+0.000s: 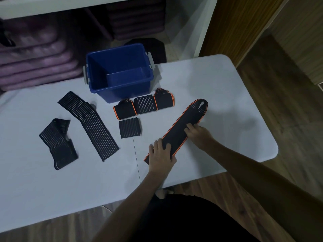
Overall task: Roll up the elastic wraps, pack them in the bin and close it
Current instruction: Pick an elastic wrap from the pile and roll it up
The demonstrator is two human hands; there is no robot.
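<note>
A: Risk first, pls. Where's the wrap they're on?

B: Orange-edged wrap (176, 131) lies flat and diagonal on the table (227, 102), near its right front edge. Left hand (160, 154) covers the near end, fingers laid over it, thumb at the edge. Right hand (197, 132) presses mid-strip, fingers bent onto the fabric. Can't tell if either has really pinched it.

A: So what goes wrong?

B: IMO the roll starts crooked, since the strip runs at an angle, and elastic springs back if the first turn's loose. Near end could also slip off the table edge.

A: Others?

B: Four rolled wraps (143, 109) sit just in front of the blue bin (120, 88), which is open and looks empty; no lid in view. Long striped wrap (89, 124) and a crumpled one (57, 145) are still unrolled, far left.

A: Room?

B: Dim. White table w/ a centre seam, wood floor, shelf w/ purple folded stacks (35, 67) behind.
</note>
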